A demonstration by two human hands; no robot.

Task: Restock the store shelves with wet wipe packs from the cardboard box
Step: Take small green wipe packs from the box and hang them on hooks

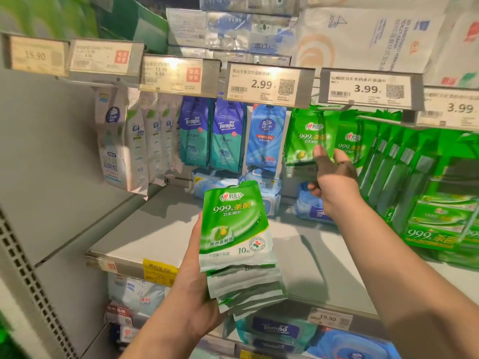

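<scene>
Left hand (193, 296) low centre, grip grasping a fanned stack of green wet wipe packs (237, 244), thumb along the stack's left edge, fingers hidden behind. Top pack upright, face to camera, printed "999" and "10". Stack held in front of the grey shelf (155, 229), above its front edge, not touching it.

Right hand (334, 177) reaching up and forward at the hanging green packs (309, 138) on a peg under the 3.99 price tag (365, 88). Thumb tip touching or just overlapping the lower edge of the front hanging pack; fingers loosely curled below, holding nothing visible. Grip released as far as visible; real contact with the pack not certain.

More green packs (394, 156) hanging in rows to the right, edge-on, under a 2nd 3.99 tag (451, 107). Boxed green multipacks (438, 221) standing on the shelf at far right.

Left of the green peg: 1 blue Vinda pack (267, 136) under the 2.99 tag (267, 84), then 2 Tempo packs (212, 133), then white packs (129, 141) further left. Blue-and-white soft packs (217, 181) lying on the shelf at the back, below the hanging rows.

Yellow label (159, 272) on the shelf front edge, just left of the left wrist. 19.90 tag (328, 318) on the same edge to the right. Tempo packs (277, 330) on the shelf below.

Cardboard box not in view.
</scene>
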